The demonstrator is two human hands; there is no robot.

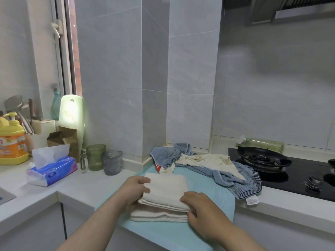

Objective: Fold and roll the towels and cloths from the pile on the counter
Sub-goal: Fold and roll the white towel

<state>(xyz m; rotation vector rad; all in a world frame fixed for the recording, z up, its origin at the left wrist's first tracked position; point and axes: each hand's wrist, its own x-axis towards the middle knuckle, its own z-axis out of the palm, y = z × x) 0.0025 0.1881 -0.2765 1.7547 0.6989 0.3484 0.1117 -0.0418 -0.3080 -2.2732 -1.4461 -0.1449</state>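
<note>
Left grip (138, 185) pinches the left edge of the towel (166, 191), thumb on top and fingers under the upper layer. Right grip (199, 205) curls over the same layer's right edge, probably pinching it too, though its fingertips are hidden behind the hand. The towel lies folded on the mat (163, 234) at the front of the bench (81, 183), its upper layer lifted off the layers below.

The step looks like a fold or the start of a roll. To do it well, both sides should move together, with the side edges lined up and the layer pulled snug so no slack bunches inside.

The pile (204, 160) lies just behind and to the right, one corner touching the towel's far edge, so rolling away would run into it. The hob (290, 178) bounds the right. Free mat lies to the near right.
</note>
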